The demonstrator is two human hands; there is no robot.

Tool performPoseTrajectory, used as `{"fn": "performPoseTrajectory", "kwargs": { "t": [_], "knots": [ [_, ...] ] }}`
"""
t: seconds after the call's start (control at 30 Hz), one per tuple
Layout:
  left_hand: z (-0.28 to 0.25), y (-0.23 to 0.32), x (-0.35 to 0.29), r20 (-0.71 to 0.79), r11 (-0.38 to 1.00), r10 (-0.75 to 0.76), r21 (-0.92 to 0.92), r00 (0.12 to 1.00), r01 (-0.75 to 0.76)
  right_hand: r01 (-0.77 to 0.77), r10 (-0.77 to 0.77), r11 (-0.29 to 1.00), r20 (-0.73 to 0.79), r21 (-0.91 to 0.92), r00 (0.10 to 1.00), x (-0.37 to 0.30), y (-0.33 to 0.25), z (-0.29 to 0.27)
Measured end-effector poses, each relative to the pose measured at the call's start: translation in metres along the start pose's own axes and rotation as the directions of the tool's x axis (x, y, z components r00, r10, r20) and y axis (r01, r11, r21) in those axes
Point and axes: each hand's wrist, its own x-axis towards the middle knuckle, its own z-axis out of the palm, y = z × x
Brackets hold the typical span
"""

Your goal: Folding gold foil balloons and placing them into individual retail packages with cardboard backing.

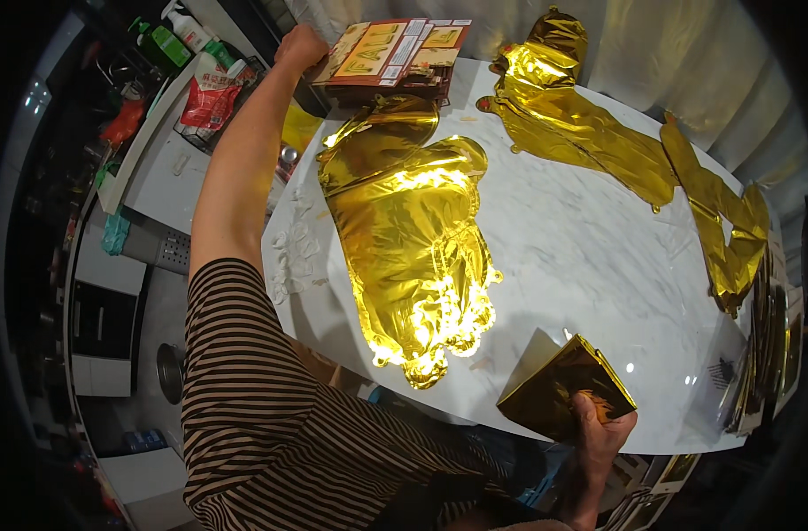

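Note:
My right hand [596, 420] grips a folded gold foil balloon [554, 389] over the table's near right edge, thumb on top. At the far left, my left hand [302, 49] is closed beside the left edge of a stack of printed cardboard packages [395, 53]; whatever its fingers hold is hidden. A flat, crinkled pile of gold foil balloons [404, 239] lies between my hands. Another deflated gold foil balloon [590, 142] stretches along the far side, and one more [722, 221] lies at the far right.
The white marbled table [581, 257] has a rounded edge. Crumpled clear plastic bits [296, 257] lie on its left side. Flat packages [767, 345] stand at the right edge. A counter to the left holds a red pouch [211, 102] and a green bottle [160, 42]. Pale curtains hang behind.

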Motion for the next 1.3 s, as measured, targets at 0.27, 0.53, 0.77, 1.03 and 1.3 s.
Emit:
{"fn": "performPoseTrajectory", "kwargs": {
  "t": [0.27, 0.53, 0.77, 1.03, 1.3],
  "knots": [
    [-0.012, -0.001, -0.013, 0.31, 0.591, -0.16, -0.73, 0.937, 0.343, 0.027, -0.027, 1.0, 0.024, 0.004, 0.999, 0.001, -0.004, 0.0],
    [-0.024, -0.004, -0.031, 0.361, 0.472, -0.003, -0.822, 0.933, 0.32, -0.022, 0.021, 0.997, 0.017, 0.068, 1.0, 0.0, -0.002, 0.002],
    [-0.038, 0.013, -0.045, 0.149, 0.628, 0.057, -0.774, 0.987, 0.081, 0.018, -0.019, 0.999, 0.02, 0.046, 1.0, 0.004, -0.003, 0.006],
    [-0.123, 0.07, -0.126, -0.057, 0.52, 0.407, -0.806, 0.912, -0.283, 0.056, -0.053, 0.997, -0.041, 0.056, 0.998, 0.003, 0.006, -0.008],
    [-0.106, 0.196, -0.355, -0.331, 0.045, 0.862, -0.703, 0.383, -0.709, 0.268, -0.19, 0.875, -0.221, 0.405, 0.956, -0.012, 0.042, -0.118]
  ]
}}
